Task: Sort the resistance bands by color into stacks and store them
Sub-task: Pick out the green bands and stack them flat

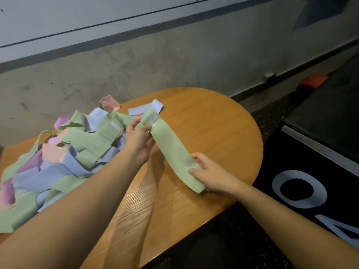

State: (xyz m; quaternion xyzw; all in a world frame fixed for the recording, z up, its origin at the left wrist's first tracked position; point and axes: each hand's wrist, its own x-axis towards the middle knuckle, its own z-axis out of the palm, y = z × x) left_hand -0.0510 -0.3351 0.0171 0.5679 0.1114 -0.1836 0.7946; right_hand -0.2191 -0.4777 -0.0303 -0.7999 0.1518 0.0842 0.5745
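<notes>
A flat green resistance band (172, 150) stretches diagonally above the round wooden table (223, 121). My left hand (138, 139) pinches its far end, near a whitish label. My right hand (210, 174) grips its near end between thumb and fingers. A tangled pile of bands (64, 158) in green, light blue, pink and purple lies on the table's left part. One light blue band (144, 108) lies apart, flat, just beyond the green band's far end.
A concrete wall runs behind the table. To the right, below the table edge, lies a black mat with white lettering (303, 189). An orange object (314, 80) sits on the floor by the wall.
</notes>
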